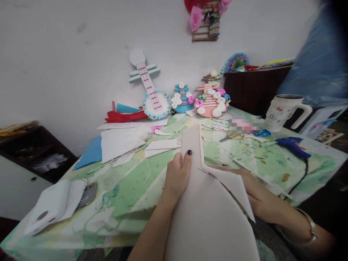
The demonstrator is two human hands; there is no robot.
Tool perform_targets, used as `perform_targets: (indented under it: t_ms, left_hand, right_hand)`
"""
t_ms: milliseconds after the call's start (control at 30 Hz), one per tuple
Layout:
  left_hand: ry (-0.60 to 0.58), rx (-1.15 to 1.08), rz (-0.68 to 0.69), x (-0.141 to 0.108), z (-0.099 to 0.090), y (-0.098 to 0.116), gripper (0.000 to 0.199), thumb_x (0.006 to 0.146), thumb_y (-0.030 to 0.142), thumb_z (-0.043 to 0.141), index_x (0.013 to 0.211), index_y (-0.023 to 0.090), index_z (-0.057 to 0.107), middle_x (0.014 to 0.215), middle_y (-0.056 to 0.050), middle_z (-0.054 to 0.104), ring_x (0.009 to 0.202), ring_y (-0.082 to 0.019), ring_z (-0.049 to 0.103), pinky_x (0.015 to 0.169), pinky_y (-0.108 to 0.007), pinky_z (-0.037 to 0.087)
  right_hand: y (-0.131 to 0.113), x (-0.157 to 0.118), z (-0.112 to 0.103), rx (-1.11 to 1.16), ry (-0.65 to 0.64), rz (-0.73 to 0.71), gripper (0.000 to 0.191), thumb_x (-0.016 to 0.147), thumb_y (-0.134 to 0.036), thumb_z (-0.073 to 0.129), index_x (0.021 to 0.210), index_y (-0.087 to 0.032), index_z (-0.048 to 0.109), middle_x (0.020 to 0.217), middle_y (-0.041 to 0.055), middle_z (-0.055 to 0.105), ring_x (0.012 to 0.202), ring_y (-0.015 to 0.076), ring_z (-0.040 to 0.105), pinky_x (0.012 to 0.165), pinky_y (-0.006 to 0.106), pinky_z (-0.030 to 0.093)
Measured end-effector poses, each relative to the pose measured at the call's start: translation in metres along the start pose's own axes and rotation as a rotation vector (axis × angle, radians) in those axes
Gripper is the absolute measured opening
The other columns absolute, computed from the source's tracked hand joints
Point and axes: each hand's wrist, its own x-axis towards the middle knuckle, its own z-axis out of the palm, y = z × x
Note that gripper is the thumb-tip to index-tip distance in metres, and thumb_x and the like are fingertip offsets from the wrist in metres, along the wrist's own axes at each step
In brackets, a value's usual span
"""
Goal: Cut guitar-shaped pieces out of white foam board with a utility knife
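My left hand (176, 175) clasps the white board (206, 217), curve slit, flap (236, 183) (seemingly) attached. My right hand's (252, 189) grip I can't tell.

Green-patterned table cover (136, 197), 1 blue glue gun (292, 146), 1 white mug (280, 115), gold-handled scissors (235, 136), possibly 1 grey phone (89, 195)

A plain pale wall (81, 54) with faint smudges stands behind the table (130, 199). A dark open shelf (29, 148) with a white door (19, 185) sits at the left.
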Motion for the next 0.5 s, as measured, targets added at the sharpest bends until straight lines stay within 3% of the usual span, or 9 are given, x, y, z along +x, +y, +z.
perform_targets:
  t_ms: [267,500]
  left_hand:
    - [0.015,0.169,-0.035,-0.001,-0.006,0.009,0.045,0.088,0.06,0.032,0.067,0.021,0.039,0.061,0.002,0.044,0.061,-0.014,0.038,0.058,-0.027,0.025]
    - [-0.012,0.113,-0.028,0.0,-0.003,0.008,0.044,0.088,0.06,0.033,0.069,0.021,0.039,0.065,0.002,0.046,0.064,-0.014,0.04,0.059,-0.027,0.026]
  right_hand:
    - [-0.014,0.003,0.004,-0.043,0.073,-0.027,0.047,0.092,-0.029,0.041,0.139,-0.027,0.042,0.134,0.0067,0.055,0.116,0.0245,0.056,0.094,0.035,0.047]
    - [-0.022,0.008,0.002,0.05,0.055,-0.032,0.049,0.088,-0.029,0.046,0.137,-0.028,0.044,0.128,0.0072,0.059,0.111,0.0264,0.059,0.09,0.036,0.049]
